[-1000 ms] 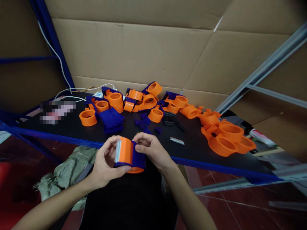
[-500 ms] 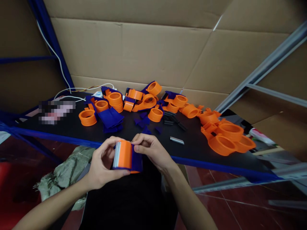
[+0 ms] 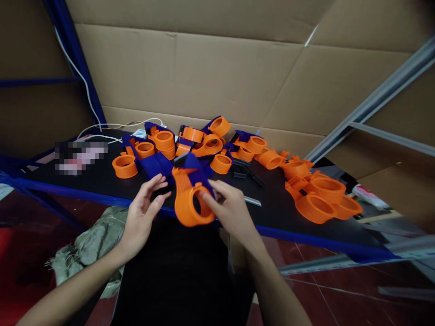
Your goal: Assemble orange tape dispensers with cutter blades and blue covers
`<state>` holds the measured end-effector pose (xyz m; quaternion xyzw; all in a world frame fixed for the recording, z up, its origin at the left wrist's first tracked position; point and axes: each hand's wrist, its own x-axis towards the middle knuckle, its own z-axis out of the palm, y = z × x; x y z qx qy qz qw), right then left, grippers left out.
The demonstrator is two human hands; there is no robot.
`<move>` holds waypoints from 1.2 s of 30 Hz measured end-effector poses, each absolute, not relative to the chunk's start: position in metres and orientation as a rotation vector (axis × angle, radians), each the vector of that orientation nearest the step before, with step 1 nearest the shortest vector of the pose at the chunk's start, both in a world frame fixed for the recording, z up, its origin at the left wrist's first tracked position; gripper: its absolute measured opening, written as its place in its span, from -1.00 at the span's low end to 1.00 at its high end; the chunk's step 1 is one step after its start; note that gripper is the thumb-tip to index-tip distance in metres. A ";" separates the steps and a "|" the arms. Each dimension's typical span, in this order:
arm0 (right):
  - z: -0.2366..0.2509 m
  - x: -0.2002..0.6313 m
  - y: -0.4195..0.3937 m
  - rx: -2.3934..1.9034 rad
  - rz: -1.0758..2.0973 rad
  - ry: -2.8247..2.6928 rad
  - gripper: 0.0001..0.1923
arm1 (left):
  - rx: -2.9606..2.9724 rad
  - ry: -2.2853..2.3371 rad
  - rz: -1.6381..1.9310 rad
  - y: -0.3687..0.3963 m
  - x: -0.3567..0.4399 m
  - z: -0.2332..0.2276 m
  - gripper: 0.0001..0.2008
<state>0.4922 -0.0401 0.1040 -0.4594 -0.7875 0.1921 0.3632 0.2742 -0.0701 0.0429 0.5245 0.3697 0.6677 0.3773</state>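
An orange and dark-blue tape dispenser [image 3: 185,206] is held up over the front edge of the bench, its round ring facing me and its narrow end pointing toward the back. My right hand [image 3: 233,210] grips its right side, thumb at the ring's opening and the other fingers behind. To the left of it, my left hand [image 3: 144,213] holds nothing, fingers apart and curved toward the dispenser without touching it. Dark-blue flat pieces [image 3: 156,165] lie behind the left hand. A silver metal strip [image 3: 253,201] lies just beyond my right hand.
More orange and blue dispensers [image 3: 192,134] stand along the back of the black bench [image 3: 98,179]. Orange dispenser bodies [image 3: 316,208] are heaped at the right, near black strips [image 3: 239,175]. White cables [image 3: 102,125] run at the back left, before a cardboard wall [image 3: 204,77].
My left hand has let go of the dispenser and drawn left. My right hand has turned the dispenser and raised it toward the bench, so its ring side shows now.
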 end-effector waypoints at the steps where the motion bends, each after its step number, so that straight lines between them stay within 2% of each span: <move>1: 0.106 0.493 -0.029 -1.230 0.541 -1.973 -0.70 | 1.474 1.037 1.754 -0.068 0.271 0.043 -0.55; 4: 0.109 0.490 0.007 -1.335 0.735 -1.944 -0.73 | 2.018 1.407 1.715 -0.057 0.263 0.041 -0.59; 8: 0.105 0.478 0.044 -1.386 0.875 -2.019 -0.82 | 2.497 1.626 1.364 -0.037 0.255 0.031 -0.44; 11: 0.097 0.468 0.059 -1.393 0.891 -2.046 -0.81 | 2.551 1.712 1.204 -0.025 0.250 0.019 -0.42; 18: 0.088 0.461 0.082 -1.431 0.867 -2.065 -0.72 | 2.457 1.785 1.244 -0.018 0.243 0.006 -0.43; 22: 0.087 0.459 0.088 -1.420 0.735 -2.049 -0.65 | 2.454 1.852 1.239 -0.019 0.244 0.007 -0.45; 26: 0.090 0.469 0.080 -1.372 0.589 -2.033 -0.66 | 2.441 1.895 1.248 -0.022 0.246 0.007 -0.44; 31: 0.102 0.525 0.060 -1.425 0.440 -2.011 -0.65 | 2.437 1.912 1.301 -0.026 0.251 0.011 -0.43; 36: 0.107 0.620 0.045 -1.928 -0.129 -1.872 -0.54 | 2.501 1.891 1.298 -0.029 0.254 0.013 -0.47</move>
